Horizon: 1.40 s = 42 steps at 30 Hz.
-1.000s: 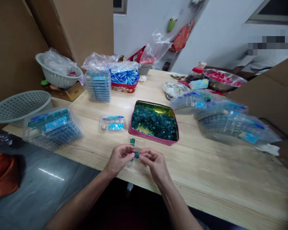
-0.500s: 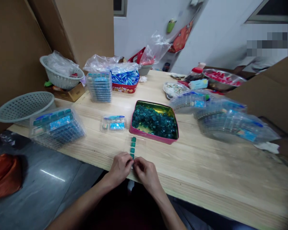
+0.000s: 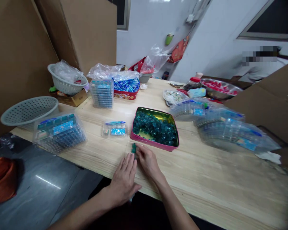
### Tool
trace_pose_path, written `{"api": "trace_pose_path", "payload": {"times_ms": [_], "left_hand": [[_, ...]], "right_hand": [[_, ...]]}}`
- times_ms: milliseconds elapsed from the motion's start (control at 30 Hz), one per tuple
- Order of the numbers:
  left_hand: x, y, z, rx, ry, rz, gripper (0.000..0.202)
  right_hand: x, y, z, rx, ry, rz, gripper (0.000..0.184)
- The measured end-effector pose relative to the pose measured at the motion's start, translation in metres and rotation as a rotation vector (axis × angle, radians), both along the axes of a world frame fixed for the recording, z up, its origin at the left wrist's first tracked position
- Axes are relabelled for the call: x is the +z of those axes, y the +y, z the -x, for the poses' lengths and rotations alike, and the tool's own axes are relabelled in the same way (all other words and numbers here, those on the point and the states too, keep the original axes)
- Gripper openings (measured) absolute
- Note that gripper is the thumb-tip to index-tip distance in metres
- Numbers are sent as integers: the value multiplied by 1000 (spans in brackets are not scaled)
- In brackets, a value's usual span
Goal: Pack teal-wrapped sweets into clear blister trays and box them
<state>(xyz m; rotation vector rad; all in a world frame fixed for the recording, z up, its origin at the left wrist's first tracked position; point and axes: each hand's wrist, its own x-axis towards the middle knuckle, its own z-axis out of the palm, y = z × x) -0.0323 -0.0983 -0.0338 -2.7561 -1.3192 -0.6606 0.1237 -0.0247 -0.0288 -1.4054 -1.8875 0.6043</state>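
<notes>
My left hand [image 3: 125, 177] lies flat, fingers stretched forward over a clear plastic tray [image 3: 129, 147], hiding its near part. Green translucent blocks [image 3: 133, 147] stand in a row in that tray, and the left fingertips touch the row. Against the row's right side rests my right hand [image 3: 147, 159], its fingers curled and closed; what they hold, if anything, is hidden. Just beyond the hands sits a pink-rimmed tin [image 3: 153, 145] with many loose dark green blocks [image 3: 156, 126]. Left of the tin lies a filled clear pack [image 3: 114, 129] with a blue pen and a blue patterned piece.
Stacked filled packs stand at left [image 3: 60, 131] and behind [image 3: 102, 93]; fanned stacks [image 3: 230, 135] lie at right. Grey baskets [image 3: 30, 110], a red box of blue pens [image 3: 126, 94] and a metal bowl of pink pieces [image 3: 220, 88] surround them. A person [image 3: 261, 68] is at back right.
My left hand has gone from pinching at the row's near end to lying flat over it. My right hand has moved forward along the row's right side. The view has tilted up slightly.
</notes>
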Motion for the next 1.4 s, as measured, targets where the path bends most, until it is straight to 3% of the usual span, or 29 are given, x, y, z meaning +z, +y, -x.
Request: {"api": "trace_pose_path", "payload": {"times_ms": [100,167,267,367,433,500,600,700,867,1000,1133,1267,1400], "left_hand": [[-3,-3,1,-59,105,113,85],[-3,-4,3,-62,132,150,88],[-5,-7,10,-87,121,129,86],[-13,-16,23,-111,43,20,60],[-18,-21,33,-115,-30,-76,45],[-22,-25,40,-115,-88,-137,43],[-22,-28,45,-102,-144,-164,43],[-18,-29,48,-67,-208,-175,46],[-13,-27,58,-52,-327,-200,47],[-11,-23,66,-39,-356,-198,48],[-1,-20,74,-11,-397,-192,46],[14,-10,86,97,-538,-133,43],[19,3,100,168,-678,-66,37]], "right_hand": [[-7,9,2,54,-54,11,30],[-8,10,1,66,26,87,26],[-2,7,-5,68,435,357,27],[9,1,-12,63,942,643,35],[16,-4,-14,46,1119,735,34],[20,-8,-13,20,1179,765,32],[18,-11,-10,-29,1161,741,33],[10,-10,-12,-116,1032,618,36],[2,-12,-28,-211,462,247,29],[8,-15,-29,-98,131,122,33],[14,-12,-11,49,233,251,32],[19,-3,9,78,517,464,42],[21,7,22,156,779,610,49]]}}
